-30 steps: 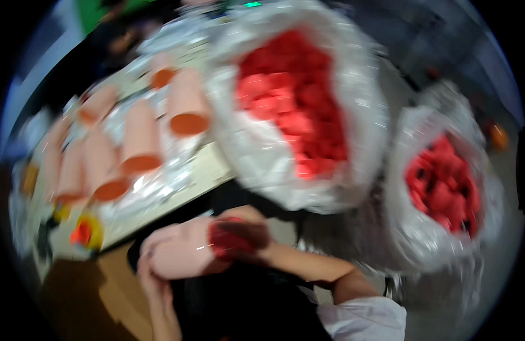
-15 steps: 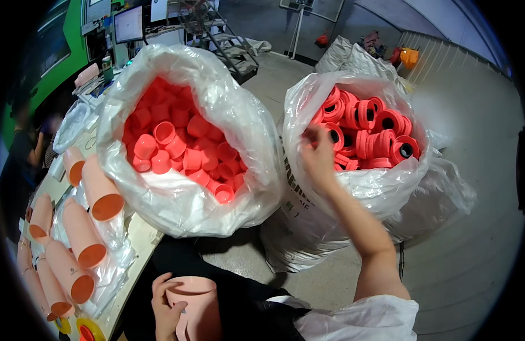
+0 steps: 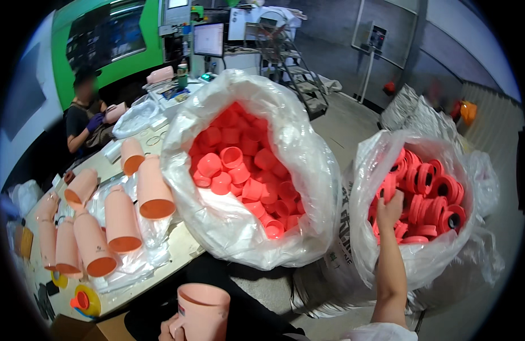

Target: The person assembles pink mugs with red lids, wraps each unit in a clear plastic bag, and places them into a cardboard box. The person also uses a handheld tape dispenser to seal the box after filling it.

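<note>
Bench (image 3: 185,244) at 8 o'clock — L fingers (image 3: 172,328) grip pink mug (image 3: 204,312), best kept upright; R fingers (image 3: 394,201) pinch red pc (image 3: 389,184) at 3.

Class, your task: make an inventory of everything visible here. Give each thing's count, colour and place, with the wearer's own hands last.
Handled cup: one, pink, bottom centre-left
Bottle-shaped vessels: at least seven, pink, on the table
Table: one, pale, left
Open bags: two, white, centre and right
Cup-shaped caps: many, red, centre bag
Ringed lids: many, red, right bag
Monitor: one, pale screen, top
Co-worker: one, dark top, upper left
Background clutter: uncounted, mixed, too small
Left hand: one, bare, at the cup's handle
Right hand: one, bare, among the lids, grip unclear
</note>
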Tool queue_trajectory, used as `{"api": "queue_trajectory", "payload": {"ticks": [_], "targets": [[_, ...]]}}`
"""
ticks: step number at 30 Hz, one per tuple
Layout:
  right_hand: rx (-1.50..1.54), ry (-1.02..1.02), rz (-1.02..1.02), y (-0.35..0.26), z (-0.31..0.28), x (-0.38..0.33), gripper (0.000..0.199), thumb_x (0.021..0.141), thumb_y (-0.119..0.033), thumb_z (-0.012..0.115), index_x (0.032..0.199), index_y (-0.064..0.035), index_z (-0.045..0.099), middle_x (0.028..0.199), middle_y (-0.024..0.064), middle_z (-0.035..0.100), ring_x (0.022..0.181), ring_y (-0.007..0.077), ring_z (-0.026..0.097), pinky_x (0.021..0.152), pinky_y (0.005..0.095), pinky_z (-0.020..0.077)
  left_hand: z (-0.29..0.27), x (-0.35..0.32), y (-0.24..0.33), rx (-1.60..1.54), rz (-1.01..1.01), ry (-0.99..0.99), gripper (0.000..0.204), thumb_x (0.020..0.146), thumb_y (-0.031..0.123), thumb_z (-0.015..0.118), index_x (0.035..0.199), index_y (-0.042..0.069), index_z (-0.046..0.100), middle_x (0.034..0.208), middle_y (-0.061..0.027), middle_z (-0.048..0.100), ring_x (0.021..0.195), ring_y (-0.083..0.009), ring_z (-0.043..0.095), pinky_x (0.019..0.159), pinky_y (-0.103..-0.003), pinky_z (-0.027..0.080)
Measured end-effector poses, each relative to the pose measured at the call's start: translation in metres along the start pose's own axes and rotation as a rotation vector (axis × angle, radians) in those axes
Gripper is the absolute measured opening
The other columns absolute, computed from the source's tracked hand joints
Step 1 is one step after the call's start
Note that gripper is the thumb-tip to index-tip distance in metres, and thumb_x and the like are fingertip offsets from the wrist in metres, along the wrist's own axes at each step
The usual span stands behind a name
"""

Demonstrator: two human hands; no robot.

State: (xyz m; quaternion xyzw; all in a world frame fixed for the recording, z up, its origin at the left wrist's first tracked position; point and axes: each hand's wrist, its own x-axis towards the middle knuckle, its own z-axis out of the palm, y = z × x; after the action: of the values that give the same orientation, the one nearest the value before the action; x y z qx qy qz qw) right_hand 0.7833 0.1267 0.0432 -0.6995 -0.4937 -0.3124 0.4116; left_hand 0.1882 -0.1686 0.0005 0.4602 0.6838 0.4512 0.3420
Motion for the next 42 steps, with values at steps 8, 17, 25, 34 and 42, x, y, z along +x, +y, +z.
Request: {"api": "queue_trajectory", "payload": {"ticks": [8,17,25,34,42], "targets": [[1.398,-0.725,0.659,-0.220,-0.095,-0.167,0.038,0.099,-0.029,0.051,0.123,0.0002,0.057,0.120,0.0094,0.060,0.111,0.0209,0.058,0.101,0.0351,0.0452,-0.003,-0.012,-0.049,-0.070,0.044,0.104,0.033,0.104,0.024,0.049,0.126,0.001,0.056,0.108,-0.0078,0.062,0.091,-0.0157,0.057,0.080,-0.029,0.047],[0.868,-0.940,-0.573,-0.272,-0.108,-0.298,0.065,0.070,-0.025,0.084,0.129,-0.0101,0.063,0.106,0.0101,0.054,0.099,0.0318,0.051,0.088,0.0414,0.0443,-0.024,-0.022,-0.058,-0.059,0.001,0.156,0.042,0.102,0.035,0.052,0.117,-0.003,0.060,0.120,-0.0208,0.069,0.105,-0.0251,0.069,0.089,-0.036,0.053],[1.481,-1.090,-0.047,-0.339,-0.104,-0.203,0.072,0.080,-0.047,0.078,0.127,0.0047,0.061,0.092,0.0073,0.058,0.085,0.0185,0.055,0.077,0.0302,0.0452,-0.013,-0.017,-0.054,-0.269,0.008,0.011,0.018,0.098,0.010,0.058,0.113,0.000,0.060,0.129,-0.0250,0.063,0.112,-0.0300,0.067,0.091,-0.036,0.053],[1.432,-1.170,-0.834,-0.347,-0.108,-0.219,0.061,0.069,-0.038,0.084,0.119,-0.0042,0.071,0.082,0.0043,0.052,0.075,0.0216,0.048,0.069,0.0338,0.0398,-0.017,-0.029,-0.051,-0.320,0.028,0.003,0.019,0.099,0.013,0.058,0.113,0.000,0.061,0.133,-0.0273,0.059,0.116,-0.0309,0.065,0.092,-0.036,0.053],[1.303,-1.420,-0.711,-0.358,-0.119,-0.208,0.048,0.076,-0.027,0.079,0.116,-0.0041,0.071,0.082,0.0073,0.052,0.078,0.0254,0.049,0.074,0.0367,0.0430,-0.007,-0.047,-0.037,-0.065,0.048,0.000,0.025,0.093,0.007,0.060,0.116,0.001,0.052,0.138,-0.0309,0.053,0.123,-0.0396,0.060,0.098,-0.041,0.051]]}}
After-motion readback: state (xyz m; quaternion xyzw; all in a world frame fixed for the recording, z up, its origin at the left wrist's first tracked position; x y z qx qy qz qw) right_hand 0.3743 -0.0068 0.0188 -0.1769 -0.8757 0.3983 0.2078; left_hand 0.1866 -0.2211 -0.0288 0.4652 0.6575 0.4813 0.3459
